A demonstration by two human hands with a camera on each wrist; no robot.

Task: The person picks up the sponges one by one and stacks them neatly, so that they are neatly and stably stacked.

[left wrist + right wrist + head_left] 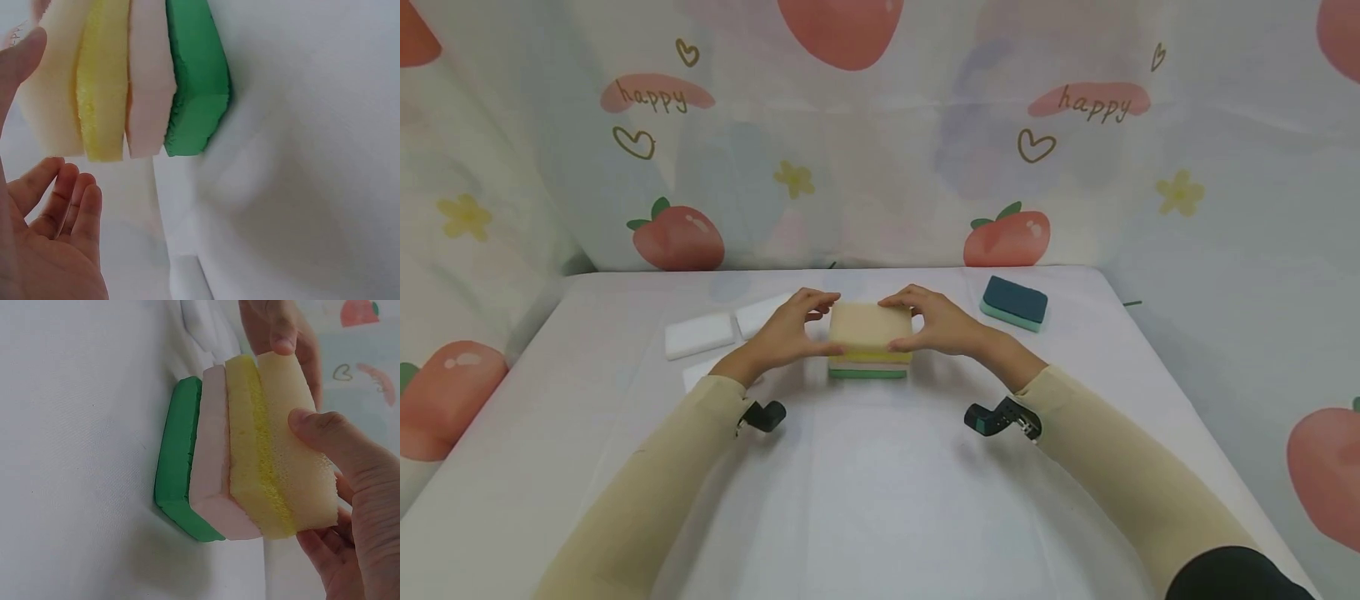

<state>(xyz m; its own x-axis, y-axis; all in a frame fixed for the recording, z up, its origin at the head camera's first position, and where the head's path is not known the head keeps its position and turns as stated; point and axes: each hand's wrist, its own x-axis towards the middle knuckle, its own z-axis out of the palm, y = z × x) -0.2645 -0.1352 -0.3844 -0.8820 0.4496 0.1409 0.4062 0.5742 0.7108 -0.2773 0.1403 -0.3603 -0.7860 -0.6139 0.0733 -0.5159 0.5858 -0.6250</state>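
Observation:
A cream sponge (870, 325) forms the top of a stack in the middle of the table. Beneath it come a yellow sponge (244, 450), a pale pink block (211, 444) and, lowest, a green block (177, 447). My left hand (790, 331) holds the cream sponge at its left end, thumb at the near side and fingertips right at the far corner. At the opposite end my right hand (946, 325) pinches the same sponge, its thumb on the near part and its fingers behind. The hands partly cover the sponge's ends.
White flat blocks (700, 336) lie left of the stack, partly behind my left forearm. To the back right sits a dark blue block on a mint one (1015, 302). A printed cloth (865, 200) hangs behind the white table (880, 483).

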